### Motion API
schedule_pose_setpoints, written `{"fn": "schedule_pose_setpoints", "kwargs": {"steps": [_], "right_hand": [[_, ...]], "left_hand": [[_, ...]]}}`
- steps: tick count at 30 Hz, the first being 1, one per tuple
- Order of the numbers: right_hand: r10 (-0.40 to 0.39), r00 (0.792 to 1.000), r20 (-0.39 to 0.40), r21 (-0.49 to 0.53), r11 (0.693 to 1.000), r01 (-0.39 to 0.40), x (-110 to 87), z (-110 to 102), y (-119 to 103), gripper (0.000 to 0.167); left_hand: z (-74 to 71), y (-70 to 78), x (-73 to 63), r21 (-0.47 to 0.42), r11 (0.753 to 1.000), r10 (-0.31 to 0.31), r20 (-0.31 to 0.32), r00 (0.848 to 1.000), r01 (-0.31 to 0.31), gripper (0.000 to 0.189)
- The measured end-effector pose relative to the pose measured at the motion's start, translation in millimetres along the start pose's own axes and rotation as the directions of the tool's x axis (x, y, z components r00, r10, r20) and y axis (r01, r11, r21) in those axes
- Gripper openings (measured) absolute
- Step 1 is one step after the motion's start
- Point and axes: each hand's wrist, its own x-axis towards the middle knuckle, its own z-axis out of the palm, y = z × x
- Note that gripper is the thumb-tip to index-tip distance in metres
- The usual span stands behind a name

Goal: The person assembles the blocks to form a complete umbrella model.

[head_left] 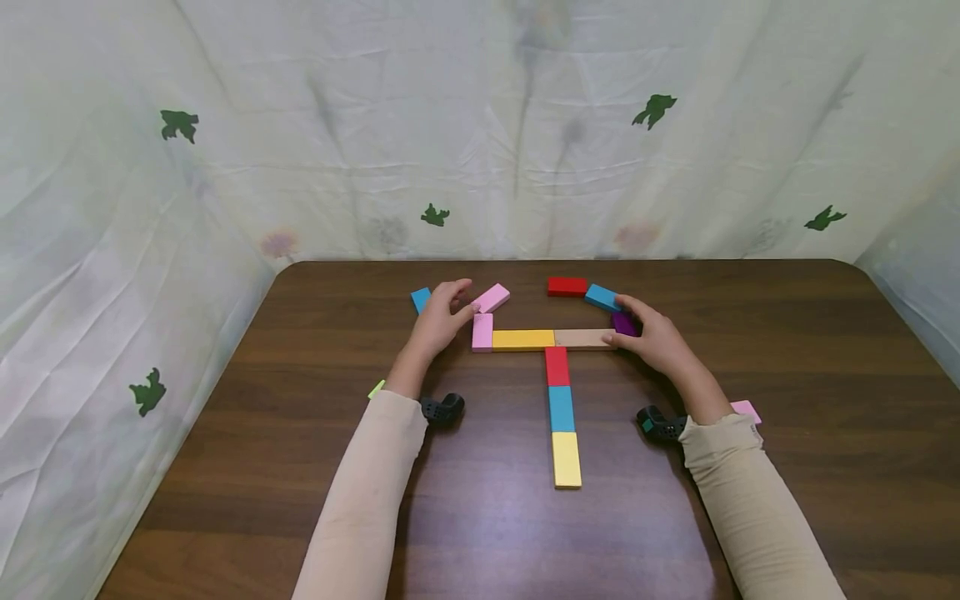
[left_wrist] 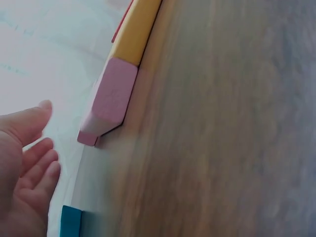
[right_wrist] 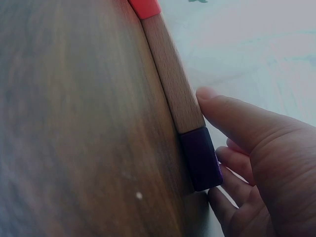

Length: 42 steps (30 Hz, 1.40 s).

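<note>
My left hand (head_left: pixel 441 321) hovers beside two pink blocks, its fingers loosely bent around nothing. One pink block (head_left: pixel 482 333) ends the row on the left; another pink block (head_left: pixel 492 298) lies slanted behind it. A yellow-orange block (head_left: pixel 522 339) and a plain wooden block (head_left: pixel 582 338) continue the row. My right hand (head_left: pixel 657 340) reaches around its right end, thumb at the wooden block and fingers against the purple block (right_wrist: pixel 202 160). The purple block (head_left: pixel 624 323) is partly covered in the head view. A blue block (head_left: pixel 602 297) touches a red block (head_left: pixel 567 287) behind.
A stem of red (head_left: pixel 557 367), blue (head_left: pixel 561 408) and pale yellow (head_left: pixel 567 460) blocks runs toward me from the row. Another blue block (head_left: pixel 421 299) lies behind my left hand. A green block (head_left: pixel 377 388) and a pink block (head_left: pixel 747 410) show partly beside the forearms.
</note>
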Motion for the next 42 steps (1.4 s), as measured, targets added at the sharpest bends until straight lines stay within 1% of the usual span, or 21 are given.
{"fn": "schedule_pose_setpoints", "kwargs": {"steps": [3,6,8,10,13,16,22,26,29,34,39,42], "right_hand": [[-0.006,1.0,-0.003,-0.002,1.0,0.006,0.0,0,0,0.075],[-0.008,1.0,-0.005,-0.004,1.0,0.008,0.0,1,1,0.075],[-0.007,1.0,-0.007,-0.004,1.0,0.007,0.0,1,1,0.075],[-0.003,1.0,-0.009,-0.004,1.0,0.003,0.0,1,1,0.075],[0.001,1.0,-0.009,-0.004,1.0,-0.001,-0.2,0,1,0.075],[-0.001,1.0,-0.008,-0.002,1.0,0.001,-0.3,0,0,0.075],[-0.006,1.0,-0.008,-0.007,1.0,0.006,-0.3,0,1,0.075],[-0.006,1.0,-0.006,-0.007,1.0,0.006,-0.5,0,0,0.076],[-0.005,1.0,-0.005,-0.001,1.0,0.005,-0.9,0,0,0.075],[-0.003,1.0,-0.004,0.0,1.0,0.003,-1.3,0,0,0.075],[0.001,1.0,-0.002,-0.001,1.0,-0.001,-1.1,0,0,0.075],[0.005,1.0,-0.001,0.001,1.0,-0.005,-0.9,0,-1,0.075]], "left_hand": [[-4.0,-2.8,-1.5,-0.021,0.999,0.031,-0.092,0.995,-0.033,0.048],[-8.1,-6.6,-3.2,-0.03,0.999,0.035,-0.178,0.983,-0.041,0.049],[-10.8,-9.8,-4.1,-0.031,0.999,0.026,-0.226,0.974,-0.034,0.051],[-13.4,-12.5,-4.8,-0.03,0.999,0.006,-0.262,0.965,-0.014,0.052],[-16.5,-16.4,-5.5,-0.034,0.999,-0.034,-0.289,0.957,0.025,0.056],[-18.6,-19.2,-6.5,-0.049,0.996,-0.087,-0.287,0.954,0.077,0.059],[-20.5,-22.8,-8.7,-0.055,0.983,-0.186,-0.248,0.951,0.178,0.065],[-20.6,-24.6,-9.7,-0.048,0.969,-0.245,-0.225,0.943,0.241,0.069],[-20.3,-25.7,-9.9,-0.04,0.961,-0.276,-0.218,0.936,0.274,0.071],[-20.3,-26.5,-10.3,-0.032,0.954,-0.298,-0.211,0.931,0.298,0.07],[-19.8,-27.2,-10.8,-0.046,0.956,-0.292,-0.184,0.939,0.288,0.065],[-19.5,-27.9,-10.6,-0.042,0.961,-0.278,-0.17,0.945,0.275,0.06]]}}
